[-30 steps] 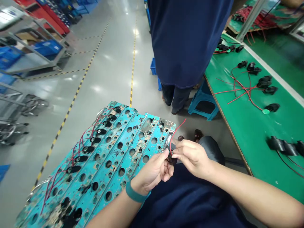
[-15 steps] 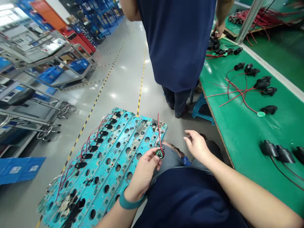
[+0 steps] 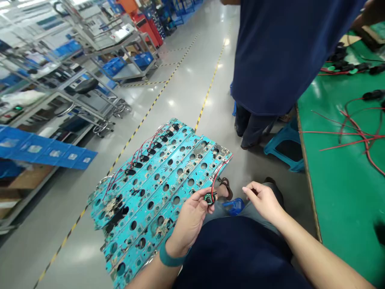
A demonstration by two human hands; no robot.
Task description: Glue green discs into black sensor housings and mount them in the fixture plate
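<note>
My left hand (image 3: 189,220) pinches a small round black part (image 3: 209,198) with a green face and a red wire (image 3: 217,174) curling up from it. It hovers at the near right edge of a worn turquoise perforated tray (image 3: 162,188) resting on my lap. Several black parts with red wires (image 3: 141,158) sit in holes along the tray's far left row. My right hand (image 3: 261,200) floats to the right of the part, fingers loosely apart and holding nothing.
A person in a dark blue top (image 3: 279,56) stands just ahead beside a blue stool (image 3: 282,146). A green workbench (image 3: 339,168) with red wires (image 3: 351,134) and black parts runs along the right. Metal racks and blue bins (image 3: 75,80) line the left aisle.
My right hand let go of the part and drew away to the right. The left hand keeps the part, and my view has swung left toward the racks.
</note>
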